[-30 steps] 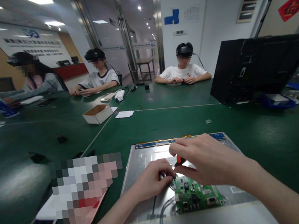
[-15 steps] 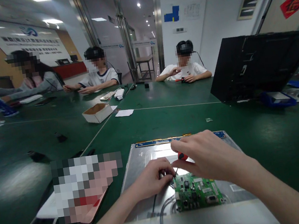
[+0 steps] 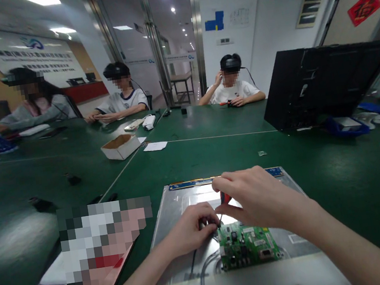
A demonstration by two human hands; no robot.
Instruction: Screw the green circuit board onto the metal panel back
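Note:
My right hand (image 3: pixel 251 197) grips a screwdriver (image 3: pixel 225 197) by its red and black handle, with the thin shaft pointing down. Its tip meets the upper left corner of a green circuit board (image 3: pixel 248 244). Close beside that tip, my left hand (image 3: pixel 196 226) has thumb and fingers pinched together; what they hold, if anything, is hidden. Under the board lies a silver metal display panel (image 3: pixel 166 222) with a blue strip along its far edge. A grey cable (image 3: pixel 202 278) runs from the board's left side toward me.
A pink phone-like item (image 3: pixel 118 262), partly blurred out, lies left of the panel. Farther off are an open cardboard box (image 3: pixel 119 149), a white paper (image 3: pixel 155 146) and a large black monitor (image 3: pixel 331 85). Several people sit across the green table (image 3: pixel 206 156).
The view has shifted slightly. My hands keep nearly the same pose at the board's corner, and the screwdriver handle has turned a little. The person opposite has raised a hand to the head.

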